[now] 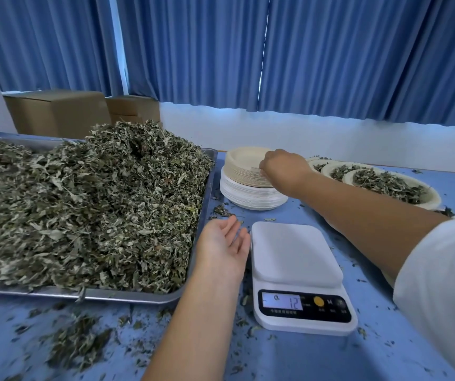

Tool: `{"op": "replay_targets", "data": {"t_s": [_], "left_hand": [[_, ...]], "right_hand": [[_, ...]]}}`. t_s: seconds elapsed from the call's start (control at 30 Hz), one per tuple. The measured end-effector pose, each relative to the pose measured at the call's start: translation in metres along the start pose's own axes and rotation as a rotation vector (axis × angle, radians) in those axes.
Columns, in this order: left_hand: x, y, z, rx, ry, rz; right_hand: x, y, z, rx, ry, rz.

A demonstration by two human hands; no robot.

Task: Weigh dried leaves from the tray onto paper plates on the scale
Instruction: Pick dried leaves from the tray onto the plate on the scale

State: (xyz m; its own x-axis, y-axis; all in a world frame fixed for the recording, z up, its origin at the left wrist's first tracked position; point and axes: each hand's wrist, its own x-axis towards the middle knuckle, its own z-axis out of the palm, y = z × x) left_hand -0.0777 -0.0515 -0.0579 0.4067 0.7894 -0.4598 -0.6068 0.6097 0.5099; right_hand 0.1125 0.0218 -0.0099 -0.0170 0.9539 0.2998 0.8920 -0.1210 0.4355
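Dried leaves [91, 204] are heaped high in the steel tray [149, 296]; just beside it the scale [292, 254] is shown bare, with no plate set on it yet. A fresh plate is being fetched: the rim of the stack of paper plates [248, 188] is pinched by the right hand [281, 169], while the left hand [226, 240] is held slack, palm up, empty. One plate must next be peeled off singly and centred on the scale

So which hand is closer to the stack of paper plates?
Right. The right hand grips the stack of paper plates at its rim; the left hand is open beside the scale, farther off.
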Motion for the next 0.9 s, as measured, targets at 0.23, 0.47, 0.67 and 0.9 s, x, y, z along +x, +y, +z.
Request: {"op": "replay_targets", "data": {"t_s": [0.23, 0.47, 0.67, 0.9], "left_hand": [[0.001, 0.002, -0.002, -0.009, -0.004, -0.016], [0.001, 0.001, -0.001, -0.019, 0.010, -0.037], [0.001, 0.001, 0.000, -0.040, 0.005, -0.040], [-0.004, -0.006, 0.010, 0.140, -0.046, 0.241]], "right_hand": [[0.000, -0.001, 0.009, 0.147, 0.067, 0.094], [-0.002, 0.000, 0.009, 0.318, 0.112, 0.167], [-0.014, 0.000, 0.011, 0.299, 0.174, 0.085], [-0.072, -0.026, -0.010, 0.631, 0.484, 0.144]]}}
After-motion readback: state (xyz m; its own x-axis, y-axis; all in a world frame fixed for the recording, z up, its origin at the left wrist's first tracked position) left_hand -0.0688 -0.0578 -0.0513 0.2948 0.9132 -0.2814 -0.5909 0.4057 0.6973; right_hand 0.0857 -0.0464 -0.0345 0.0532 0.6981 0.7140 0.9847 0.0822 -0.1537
